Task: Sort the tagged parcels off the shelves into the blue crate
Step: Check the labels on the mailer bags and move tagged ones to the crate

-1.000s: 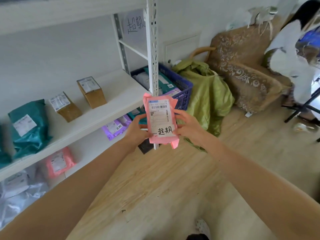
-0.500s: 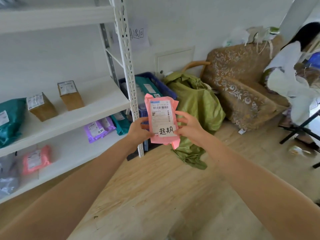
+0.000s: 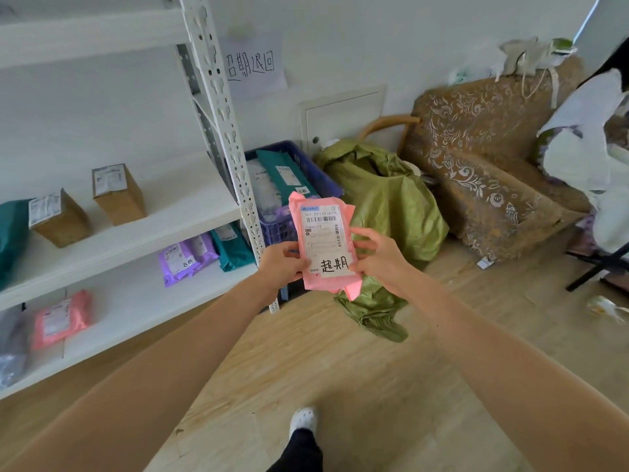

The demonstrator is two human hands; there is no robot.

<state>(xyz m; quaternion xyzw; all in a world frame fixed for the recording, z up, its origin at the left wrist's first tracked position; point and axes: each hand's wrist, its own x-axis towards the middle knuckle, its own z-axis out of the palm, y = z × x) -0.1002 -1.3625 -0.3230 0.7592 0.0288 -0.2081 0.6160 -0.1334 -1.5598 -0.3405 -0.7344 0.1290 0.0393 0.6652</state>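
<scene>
A pink parcel [image 3: 321, 243] with a white shipping label and a handwritten tag is held upright in front of me. My left hand [image 3: 280, 265] grips its left edge and my right hand [image 3: 374, 258] grips its right edge. Just beyond the parcel, on the floor past the shelf post, stands the blue crate [image 3: 315, 177] with a teal parcel and others inside. On the lower shelf lie a purple tagged parcel [image 3: 178, 262], a teal one [image 3: 231, 245] and a pink one [image 3: 59, 320].
The white shelf unit [image 3: 136, 223] fills the left, its post [image 3: 235, 158] close to my left hand; two cardboard boxes [image 3: 117, 192] sit on the middle shelf. A green bag [image 3: 391, 202] and a brown armchair [image 3: 486, 172] lie right of the crate. My foot [image 3: 303, 419] is on the wood floor.
I have stepped right and closer to the crate; the shelves slid left in view. Both hands keep the same hold on the pink parcel.
</scene>
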